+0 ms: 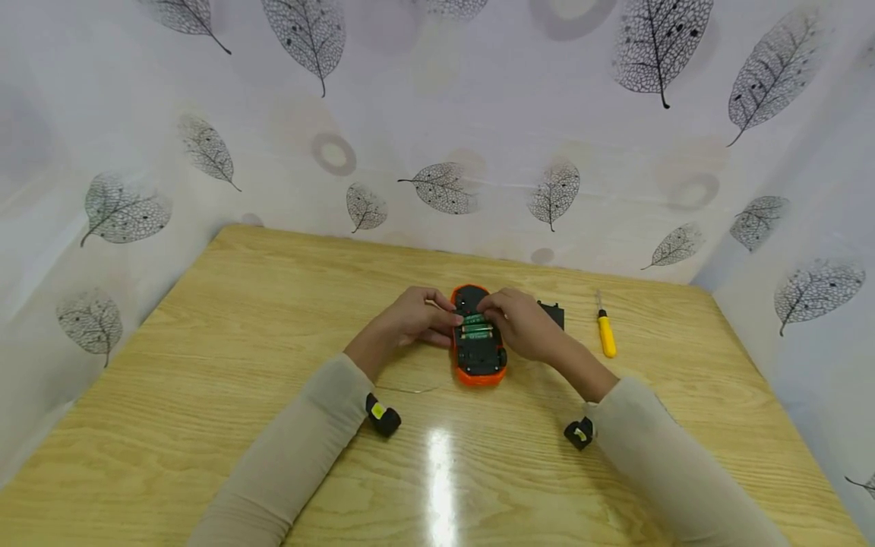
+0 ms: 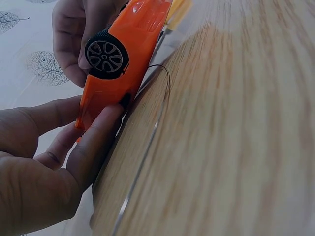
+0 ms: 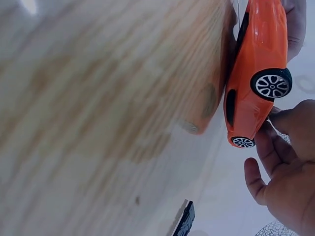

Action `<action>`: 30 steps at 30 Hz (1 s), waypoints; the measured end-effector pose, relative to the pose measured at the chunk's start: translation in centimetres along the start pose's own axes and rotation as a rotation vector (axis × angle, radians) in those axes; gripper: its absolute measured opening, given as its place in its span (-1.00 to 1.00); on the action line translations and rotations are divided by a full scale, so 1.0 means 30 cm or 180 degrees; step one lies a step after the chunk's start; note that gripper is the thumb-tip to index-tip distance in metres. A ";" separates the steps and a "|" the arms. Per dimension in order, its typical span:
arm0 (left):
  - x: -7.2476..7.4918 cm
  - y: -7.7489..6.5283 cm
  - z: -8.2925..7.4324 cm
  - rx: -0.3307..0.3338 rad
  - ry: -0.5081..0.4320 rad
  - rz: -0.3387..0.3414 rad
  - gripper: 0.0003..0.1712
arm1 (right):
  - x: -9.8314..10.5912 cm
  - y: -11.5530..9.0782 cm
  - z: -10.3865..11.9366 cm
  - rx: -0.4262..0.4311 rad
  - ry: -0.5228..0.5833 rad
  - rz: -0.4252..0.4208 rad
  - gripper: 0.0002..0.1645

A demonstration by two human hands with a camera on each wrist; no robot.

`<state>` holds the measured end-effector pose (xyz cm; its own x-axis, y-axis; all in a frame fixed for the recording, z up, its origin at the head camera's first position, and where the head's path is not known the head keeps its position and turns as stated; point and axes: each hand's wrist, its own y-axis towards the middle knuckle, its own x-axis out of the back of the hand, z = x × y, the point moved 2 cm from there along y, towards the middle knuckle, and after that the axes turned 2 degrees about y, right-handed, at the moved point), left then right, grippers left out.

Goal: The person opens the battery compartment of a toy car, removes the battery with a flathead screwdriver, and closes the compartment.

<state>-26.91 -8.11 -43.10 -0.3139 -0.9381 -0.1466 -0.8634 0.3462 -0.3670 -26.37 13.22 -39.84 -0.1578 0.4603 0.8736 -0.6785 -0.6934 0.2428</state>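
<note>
- The orange toy car (image 1: 481, 352) is lying wheels-up on the desk (image 1: 328, 319), between the two hands, with its battery bay facing upward.
- Green batteries (image 1: 476, 328) are sitting side by side across that bay, and the step in hand seems to be handling them; whether they are going in or coming out, these pictures are not telling.
- The left hand (image 1: 424, 317) is gripping the car by its side, partly closed, the thumb and fingers bending about the body's edge and apparently steadying it.
- The right hand (image 1: 522, 323) is bending its thumb and forefinger in at the upper end of the batteries, the other fingers curling loosely; whether it is pinching a battery or only pressing one, I cannot tell.
- The next move is probably calling for a firm hold from the left hand while the right fingertips are working on one battery without disturbing its neighbours.
- A black plastic piece (image 1: 552, 313), perhaps the bay's cover, is lying beyond the right hand, which is hiding part of it; the right wrist view is cutting a dark piece off at its lower edge.
- A yellow-handled screwdriver (image 1: 605, 330) is lying farther to the right, apart from both hands.
- A thin wire-like strand (image 1: 410, 390) is running over the desk near the car; whether it is joining the car is hard to make out.
- Both wrist views are showing the car's flanks, so the bay and the battery ends are hiding from them.
</note>
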 end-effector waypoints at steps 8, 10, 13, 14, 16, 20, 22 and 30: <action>0.000 0.003 -0.001 -0.0032 0.0007 0.0006 -0.71 | 0.011 -0.010 0.009 -0.0112 0.0208 0.0033 -0.77; 0.000 0.003 -0.001 -0.0025 0.0005 0.0009 -0.72 | 0.010 -0.008 0.008 -0.0126 0.0207 0.0060 -0.76; 0.000 0.002 0.000 -0.0015 -0.0005 0.0004 -0.73 | 0.011 -0.006 0.009 -0.0112 0.0200 0.0076 -0.76; -0.001 0.002 0.001 -0.0014 -0.0009 0.0006 -0.73 | 0.013 -0.005 0.011 -0.0089 0.0199 0.0074 -0.76; 0.000 0.002 0.001 -0.0014 -0.0018 0.0010 -0.74 | 0.018 -0.001 0.017 -0.0039 0.0217 0.0062 -0.77; 0.002 0.003 0.001 -0.0033 -0.0032 0.0034 -0.74 | 0.026 0.010 0.029 0.0060 0.0257 0.0051 -0.80; 0.002 0.002 0.001 -0.0043 -0.0035 0.0041 -0.74 | 0.027 0.018 0.031 0.0063 0.0258 0.0067 -0.84; 0.004 -0.002 0.001 -0.0057 -0.0040 0.0059 -0.75 | 0.028 0.043 0.034 0.0013 0.0255 0.0314 -0.77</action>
<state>-26.89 -8.23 -43.12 -0.3250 -0.9312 -0.1647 -0.8644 0.3632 -0.3476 -26.65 12.15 -38.35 -0.2805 0.4322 0.8570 -0.6539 -0.7397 0.1590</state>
